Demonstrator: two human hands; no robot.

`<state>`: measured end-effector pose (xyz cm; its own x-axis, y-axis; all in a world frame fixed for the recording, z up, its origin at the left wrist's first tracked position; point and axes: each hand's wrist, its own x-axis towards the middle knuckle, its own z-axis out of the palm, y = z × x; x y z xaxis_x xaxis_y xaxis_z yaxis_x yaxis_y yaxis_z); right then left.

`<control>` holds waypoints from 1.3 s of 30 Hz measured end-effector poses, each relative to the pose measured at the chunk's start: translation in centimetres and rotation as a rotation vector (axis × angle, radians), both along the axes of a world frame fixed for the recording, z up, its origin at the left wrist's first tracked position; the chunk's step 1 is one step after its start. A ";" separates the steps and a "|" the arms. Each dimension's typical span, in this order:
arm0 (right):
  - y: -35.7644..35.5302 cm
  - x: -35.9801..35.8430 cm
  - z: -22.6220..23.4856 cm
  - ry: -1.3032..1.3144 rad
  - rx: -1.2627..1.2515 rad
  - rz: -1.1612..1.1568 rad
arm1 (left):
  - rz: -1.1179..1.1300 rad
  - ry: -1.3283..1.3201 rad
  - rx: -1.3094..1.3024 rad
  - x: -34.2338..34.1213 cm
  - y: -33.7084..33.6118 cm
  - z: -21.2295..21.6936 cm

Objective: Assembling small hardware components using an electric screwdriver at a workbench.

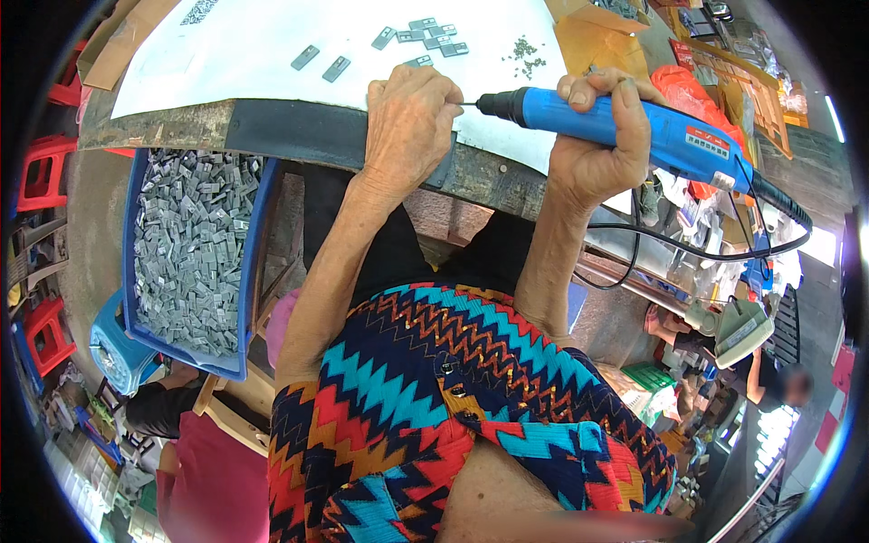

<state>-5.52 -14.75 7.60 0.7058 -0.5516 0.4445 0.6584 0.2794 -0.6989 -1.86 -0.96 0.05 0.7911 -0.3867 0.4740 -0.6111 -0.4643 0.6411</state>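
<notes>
My right hand (602,136) wraps round a blue electric screwdriver (670,136), held nearly level with its black nose (501,106) and thin bit pointing left. The bit's tip reaches the fingers of my left hand (407,127), which are closed over the table's near edge. Whatever those fingers hold is hidden behind them. Just beyond my left hand lie several small flat grey rectangular parts (338,69), some overlapping, each with a dark slot. A scatter of tiny brass-coloured pieces, probably screws (525,59), lies farther right on the white sheet (244,63).
At the lower left stands a blue crate (246,271) filled with grey parts (190,253). The screwdriver's black cable (787,204) loops down on the right. A cardboard box (597,41) and a red plastic bag (692,95) sit right of the sheet. Other people are nearby.
</notes>
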 end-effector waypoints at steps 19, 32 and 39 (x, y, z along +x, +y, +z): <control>-0.8 -0.7 0.0 0.008 -0.047 -0.001 | 0.221 -0.107 0.104 3.4 0.6 0.0; 1.6 2.6 1.5 0.020 -0.071 0.040 | 0.130 0.062 0.047 2.5 1.7 -0.2; 3.4 5.3 1.5 0.024 -0.278 0.016 | 0.139 0.030 0.044 2.7 1.6 -0.3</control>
